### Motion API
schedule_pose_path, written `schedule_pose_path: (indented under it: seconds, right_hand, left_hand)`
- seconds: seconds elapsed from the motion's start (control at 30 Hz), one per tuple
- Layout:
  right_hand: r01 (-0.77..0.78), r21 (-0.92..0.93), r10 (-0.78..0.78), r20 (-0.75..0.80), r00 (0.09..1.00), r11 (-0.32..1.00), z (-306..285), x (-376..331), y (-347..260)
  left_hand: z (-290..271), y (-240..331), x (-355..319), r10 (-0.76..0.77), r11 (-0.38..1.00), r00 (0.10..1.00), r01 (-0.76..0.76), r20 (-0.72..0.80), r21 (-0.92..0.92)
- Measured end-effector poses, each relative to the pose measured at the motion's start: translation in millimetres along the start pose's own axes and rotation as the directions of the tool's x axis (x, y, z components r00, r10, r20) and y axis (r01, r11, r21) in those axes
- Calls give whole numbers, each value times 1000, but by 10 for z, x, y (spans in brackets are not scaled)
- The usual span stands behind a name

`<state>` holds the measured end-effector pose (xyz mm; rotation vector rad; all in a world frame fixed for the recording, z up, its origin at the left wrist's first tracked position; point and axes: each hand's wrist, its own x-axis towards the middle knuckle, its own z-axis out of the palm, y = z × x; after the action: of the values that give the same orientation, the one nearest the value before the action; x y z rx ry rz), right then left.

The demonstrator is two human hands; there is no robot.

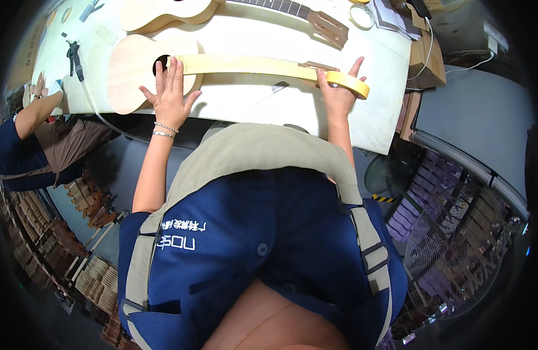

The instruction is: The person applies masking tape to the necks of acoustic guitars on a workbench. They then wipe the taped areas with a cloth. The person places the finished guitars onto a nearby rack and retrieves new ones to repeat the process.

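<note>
Across the upper middle of the frame, a pale unfinished ukulele lies flat on the white workbench, its round body toward the upper left and its neck running right, almost level with the near edge of the bench. A strip of yellow masking tape covers the neck along that same long axis, from the sound hole to the headstock.

The left hand rests on the body just beside the sound hole, fingers spread and flat, pressing the near end of the strip down. The right hand is at the far right end of the strip, by the headstock, closed around the roll of tape with the thumb raised; how firmly it grips the roll I cannot tell. So the tape stretches straight between the two hands, left hand at the fixed end, right hand at the roll end, and the neck lies directly under the line joining them.

A second, finished ukulele lies parallel at the top of the frame. At the left edge another person's hand rests on the bench corner. A floor fan stands at the lower right.
</note>
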<state>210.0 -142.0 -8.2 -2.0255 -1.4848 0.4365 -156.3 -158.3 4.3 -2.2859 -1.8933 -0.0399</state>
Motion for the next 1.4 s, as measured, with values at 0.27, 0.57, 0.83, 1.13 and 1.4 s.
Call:
schedule_pose_path:
  seconds: [0.27, 0.57, 0.83, 1.13, 1.4]
  right_hand:
    - [76, 131, -66, -83, 994, 988, 229, -83, 147]
    - [189, 159, -175, -97, 980, 969, 304, -173, 195]
    - [183, 187, -176, -50, 983, 965, 249, -161, 186]
    - [192, 173, -189, -35, 981, 966, 207, -161, 178]
    - [486, 362, -461, -159, 873, 795, 81, -214, -35]
  left_hand:
    - [-67, 1744, 263, 363, 871, 931, -324, 40, -369]
    - [153, 1655, 172, 190, 937, 975, -144, 117, -319]
    - [-248, 1737, 509, -12, 316, 967, 247, 256, -916]
    - [-126, 1850, 608, 4, 113, 943, 331, 333, -937]
    - [-132, 1891, 616, -46, 72, 918, 397, 395, -915]
